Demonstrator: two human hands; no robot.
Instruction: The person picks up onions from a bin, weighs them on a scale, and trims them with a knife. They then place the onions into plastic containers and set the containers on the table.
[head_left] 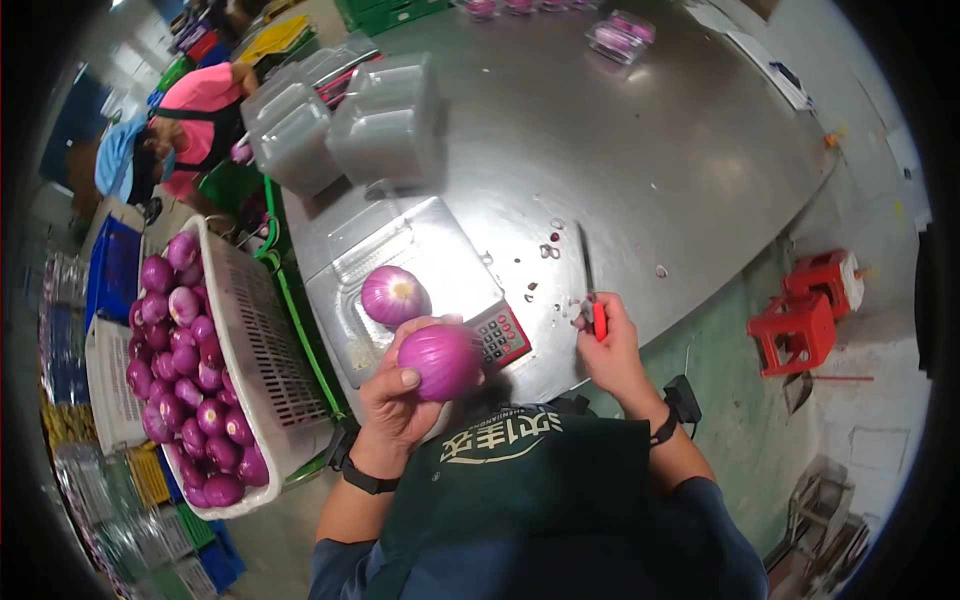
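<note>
A peeled purple onion (440, 362) is gripped in my left hand (392, 385), held close to my apron at the table's near edge. My right hand (612, 350) is closed round the red handle of a knife (587, 262), whose dark blade points away from me over the metal table (560, 130). Another purple onion (392, 294) sits in a clear plastic tray on the scale (450, 250), just beyond my left hand. The scale's keypad (500, 338) shows beside the held onion. Small onion trimmings (550, 246) lie near the blade.
To my left stands a white basket (262, 350) full of purple onions. Stacked clear containers (385, 115) rise at the table's left side. Packed onions (620, 38) sit at the far end. Red stools (800, 320) stand at right. A person in pink (200, 100) bends at far left.
</note>
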